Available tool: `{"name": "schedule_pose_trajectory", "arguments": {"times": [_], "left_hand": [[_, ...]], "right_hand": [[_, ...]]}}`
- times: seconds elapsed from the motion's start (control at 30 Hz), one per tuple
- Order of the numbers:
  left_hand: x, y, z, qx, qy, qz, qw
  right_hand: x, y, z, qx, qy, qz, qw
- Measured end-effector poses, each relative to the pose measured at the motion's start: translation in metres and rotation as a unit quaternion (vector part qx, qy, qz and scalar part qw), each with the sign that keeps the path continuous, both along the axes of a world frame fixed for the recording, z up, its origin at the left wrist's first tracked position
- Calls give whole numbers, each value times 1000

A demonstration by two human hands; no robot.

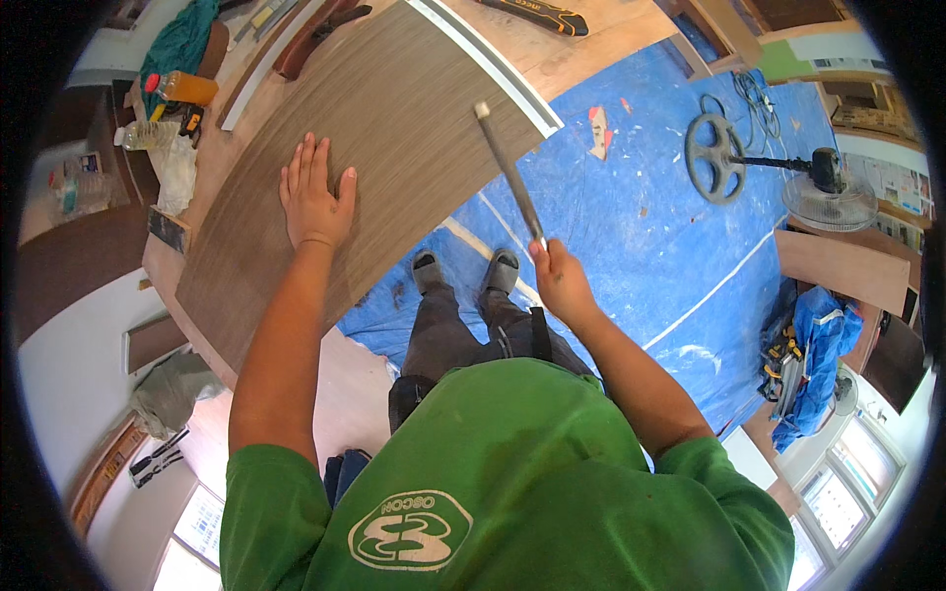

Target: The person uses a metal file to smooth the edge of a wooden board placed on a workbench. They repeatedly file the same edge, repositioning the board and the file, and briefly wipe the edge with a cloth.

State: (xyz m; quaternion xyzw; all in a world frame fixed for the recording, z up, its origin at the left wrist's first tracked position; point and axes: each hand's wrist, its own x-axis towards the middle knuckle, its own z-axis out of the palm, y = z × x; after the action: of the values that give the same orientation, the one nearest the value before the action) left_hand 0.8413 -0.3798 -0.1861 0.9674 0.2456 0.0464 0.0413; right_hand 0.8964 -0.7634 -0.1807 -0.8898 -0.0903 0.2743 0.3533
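A brown wood-grain panel (403, 111) lies across the worktable before me. My left hand (318, 203) rests palm down on its face, fingers a little spread, holding nothing. In my right hand (563, 284) is a long, narrow, dark file-like tool (510, 166), gripped by its lower end. It points up and away, with its pale tip over the panel near the right edge; whether it touches is not clear. A white strip with a dark line (499, 63) borders the panel's far end.
A black-and-orange tool handle (550, 16) lies on the plywood beyond the strip. An orange-filled bottle (185, 88), clear bottle (146, 136) and tape measure (191, 118) sit at left. Blue tarp (635, 244) covers the floor; a standing fan (828, 196) is at right.
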Motion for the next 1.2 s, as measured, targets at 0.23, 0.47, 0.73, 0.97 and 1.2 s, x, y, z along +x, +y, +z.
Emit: {"name": "schedule_pose_trajectory", "arguments": {"times": [0.23,0.47,0.73,0.97,1.2], "left_hand": [[2,-1,-1,1,13,3,1000],[0,0,-2,5,18,8,1000],[-1,4,-5,-1,10,3,1000],[2,1,-4,4,9,1,1000],[0,5,-4,1,12,4,1000]], "right_hand": [[63,39,-6,7,-18,-9,1000],[17,8,3,-24,5,-5,1000],[34,29,2,-3,-9,-22,1000],[54,27,-8,-14,-39,-24,999],[19,19,5,-20,10,-15,1000]]}}
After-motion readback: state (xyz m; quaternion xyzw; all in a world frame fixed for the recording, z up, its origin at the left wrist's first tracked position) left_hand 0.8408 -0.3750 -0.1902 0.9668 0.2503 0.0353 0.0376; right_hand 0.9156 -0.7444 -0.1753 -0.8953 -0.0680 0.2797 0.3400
